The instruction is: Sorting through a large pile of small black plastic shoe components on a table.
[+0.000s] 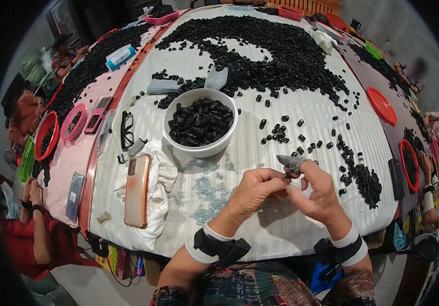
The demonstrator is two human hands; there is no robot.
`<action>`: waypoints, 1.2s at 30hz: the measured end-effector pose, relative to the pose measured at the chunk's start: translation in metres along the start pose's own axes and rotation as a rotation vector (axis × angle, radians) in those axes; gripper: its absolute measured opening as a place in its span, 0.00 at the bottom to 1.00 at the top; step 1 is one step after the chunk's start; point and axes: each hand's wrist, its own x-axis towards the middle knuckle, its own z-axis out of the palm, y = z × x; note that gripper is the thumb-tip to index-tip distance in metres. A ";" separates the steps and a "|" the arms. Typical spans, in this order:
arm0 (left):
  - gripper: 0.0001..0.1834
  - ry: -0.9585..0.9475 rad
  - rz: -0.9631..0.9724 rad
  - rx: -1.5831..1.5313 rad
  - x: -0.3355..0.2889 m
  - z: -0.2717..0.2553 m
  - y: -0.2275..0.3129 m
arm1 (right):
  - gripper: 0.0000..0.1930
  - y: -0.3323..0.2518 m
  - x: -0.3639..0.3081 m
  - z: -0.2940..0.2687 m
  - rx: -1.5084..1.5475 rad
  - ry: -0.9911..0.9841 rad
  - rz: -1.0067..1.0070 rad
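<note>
A: What's nearest, taking the hands as the clock's centre?

B: White wristbands at four and eight o'clock, each under a black strap.

A: And the fingers?

B: The left hand has thumb and forefinger pinched closed on a small dark piece, mostly hidden. The right hand curls in against it, with a grey cloth scrap at its fingertips; I cannot tell whether those fingers grip the piece too.

A: So the piece sits right between the hands, above the surface?

B: Yes. At nine o'clock lie pale teal specks, then a phone on a crumpled white cloth.

A: What about three o'clock?

B: A cluster of loose black parts, and beyond it a slim black case.

A: Further out?

B: A white bucket full of black parts stands at ten o'clock, with eyeglasses beyond it, also towards ten. At two o'clock there's a red tray.

A: And farthest?

B: A wide heap of black parts spreads at twelve, with a red basket past it. Other people sit along both sides.
</note>
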 end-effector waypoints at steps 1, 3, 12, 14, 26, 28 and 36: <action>0.08 -0.025 0.010 0.014 -0.001 0.002 0.001 | 0.11 0.001 0.000 -0.004 0.069 -0.040 0.089; 0.09 -0.056 0.019 0.011 -0.001 0.004 0.002 | 0.09 0.008 -0.002 -0.006 0.176 -0.083 0.172; 0.12 -0.142 0.004 -0.111 0.000 0.004 0.001 | 0.05 0.006 0.004 -0.014 0.425 -0.087 0.353; 0.14 -0.124 0.006 -0.146 -0.001 0.004 0.002 | 0.04 0.005 0.012 -0.014 0.382 -0.082 0.328; 0.16 0.015 0.001 -0.195 0.004 0.000 -0.002 | 0.09 -0.002 0.123 0.036 0.415 -0.107 0.219; 0.16 0.019 0.007 -0.205 0.004 -0.001 -0.002 | 0.11 -0.004 0.128 0.041 0.510 -0.059 0.163; 0.11 -0.158 -0.053 -0.044 -0.001 0.005 0.000 | 0.16 0.070 0.093 0.031 -0.018 -0.136 0.170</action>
